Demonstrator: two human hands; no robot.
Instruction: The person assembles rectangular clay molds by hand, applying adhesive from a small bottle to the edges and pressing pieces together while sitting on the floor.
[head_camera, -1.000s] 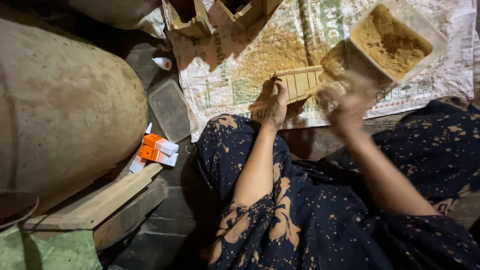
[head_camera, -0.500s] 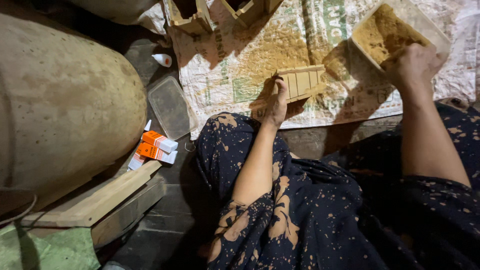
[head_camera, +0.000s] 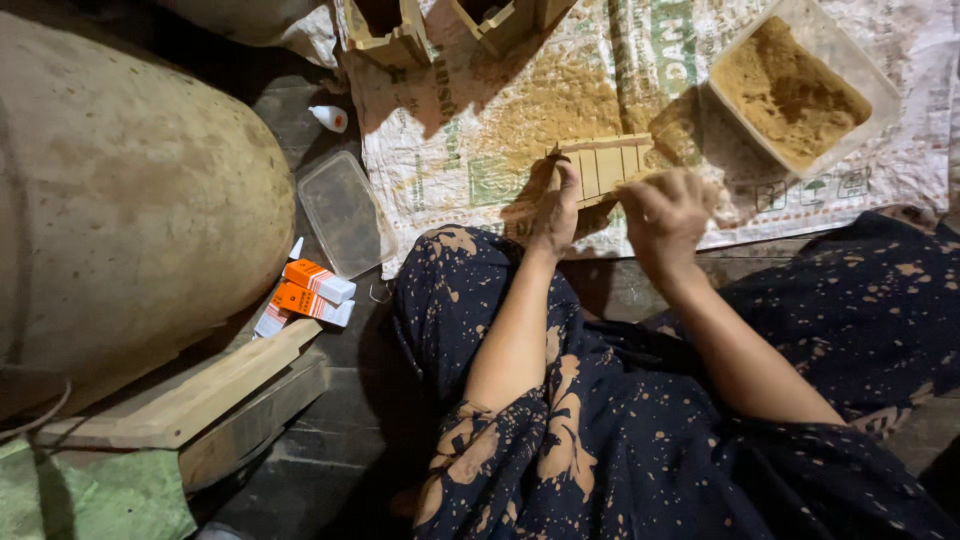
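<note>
1. Our left hand (head_camera: 556, 212) pins the slatted wooden mould (head_camera: 603, 168) with its fingers pressed on the near end.
2. Our right hand (head_camera: 668, 212), loosely curled and grasping nothing we can see, touches the mould's other end.
3. The mould's long axis runs between our hands; the sawdust tub (head_camera: 800, 90) sits beyond it, on our right side.

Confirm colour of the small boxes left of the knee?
Orange and white small boxes, clearest in the head view.

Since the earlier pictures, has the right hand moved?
Yes. The right hand has come away from the tub of brown powder, down-left to the slotted wooden piece.
</note>
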